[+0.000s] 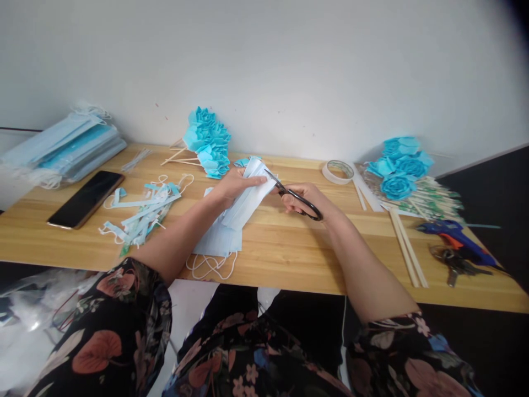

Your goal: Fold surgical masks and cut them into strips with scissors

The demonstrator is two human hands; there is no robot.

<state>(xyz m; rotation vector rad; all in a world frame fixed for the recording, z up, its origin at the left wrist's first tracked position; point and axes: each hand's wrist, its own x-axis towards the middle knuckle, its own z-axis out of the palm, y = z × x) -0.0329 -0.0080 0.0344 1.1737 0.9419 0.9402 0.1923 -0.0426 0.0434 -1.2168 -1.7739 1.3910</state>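
Note:
In my left hand (235, 184) is a pale blue face mask (250, 199), pinched near its upper end and held slanted above the table. My right hand (305, 197) grips a pair of black-handled scissors (303, 203). Their blades point up and left, with the tips at the mask's upper right edge. Whether the blades have cut into it I cannot tell. Beneath my left hand another face mask (219, 240) lies on the wood, its white ear loops (212, 267) spread toward the table's front edge.
At left are a stack of masks (68, 146), a phone (86, 198) and cut mask strips (146, 212). Blue paper-like flowers (206, 142) stand against the wall, more flowers (400, 168) at right. A tape roll (338, 172), wooden sticks (407, 248), glue gun (458, 238) and keys (452, 267) lie rightward.

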